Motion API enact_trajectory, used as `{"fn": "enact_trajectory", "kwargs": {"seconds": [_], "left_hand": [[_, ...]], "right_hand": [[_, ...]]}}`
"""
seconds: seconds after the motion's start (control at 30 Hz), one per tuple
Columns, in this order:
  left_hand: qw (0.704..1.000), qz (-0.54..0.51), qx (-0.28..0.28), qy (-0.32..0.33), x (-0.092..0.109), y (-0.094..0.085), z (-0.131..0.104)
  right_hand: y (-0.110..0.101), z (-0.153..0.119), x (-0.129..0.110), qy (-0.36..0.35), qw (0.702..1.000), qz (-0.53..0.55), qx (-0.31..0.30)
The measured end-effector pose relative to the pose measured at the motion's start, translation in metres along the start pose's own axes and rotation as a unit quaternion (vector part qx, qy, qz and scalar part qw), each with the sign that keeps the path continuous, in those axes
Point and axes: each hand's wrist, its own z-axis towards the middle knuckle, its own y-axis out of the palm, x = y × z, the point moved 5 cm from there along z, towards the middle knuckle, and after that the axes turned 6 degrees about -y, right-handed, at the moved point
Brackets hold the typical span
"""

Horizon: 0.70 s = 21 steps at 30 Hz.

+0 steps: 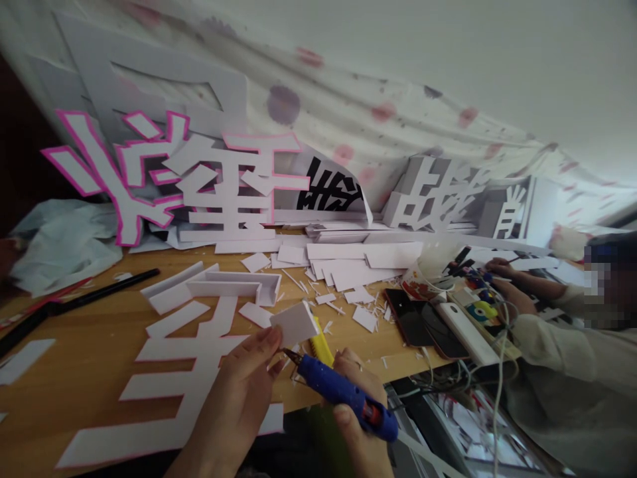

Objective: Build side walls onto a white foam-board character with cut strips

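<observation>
A small white foam-board piece (298,323) is pinched between the thumb and fingers of my left hand (241,382). In my right hand (361,425) is a blue glue gun (336,388), its nozzle close to the lower edge of that piece; whether it touches, I cannot tell. Just behind my right fingers shows a yellow strip-shaped thing (321,342), partly hidden. Flat on the table, left of and partly under my left forearm, lies a white cut-out character (164,385) with thin pink edges. White strips stand on edge along its top part (231,285).
A pink-edged character (229,199) and several white box letters (428,199) lean at the back. White offcuts (343,265) litter the wooden table (109,305). Phones (408,317), a cup (423,275) and cables lie right. Another person's hands (507,282) work beyond. A black rod (104,292) lies left.
</observation>
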Motion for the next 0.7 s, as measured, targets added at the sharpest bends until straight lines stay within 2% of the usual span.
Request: {"fn": "enact_trajectory", "kwargs": {"seconds": [0.17,0.43,0.6,0.7], "left_hand": [[0.999,-0.008,0.036,-0.010,0.001,-0.003,-0.001],[0.999,-0.024,0.033,-0.018,0.000,-0.004,0.001],[0.997,-0.037,0.062,-0.032,0.001,-0.004,-0.002],[0.996,-0.046,0.068,-0.036,0.001,-0.005,-0.003]], "right_hand": [[0.001,0.001,0.003,0.018,0.999,0.050,-0.010],[0.000,0.001,0.003,0.023,0.999,0.036,-0.014],[-0.002,-0.004,0.008,0.024,1.000,0.014,0.013],[-0.006,-0.009,0.008,0.020,0.997,-0.001,0.069]]}}
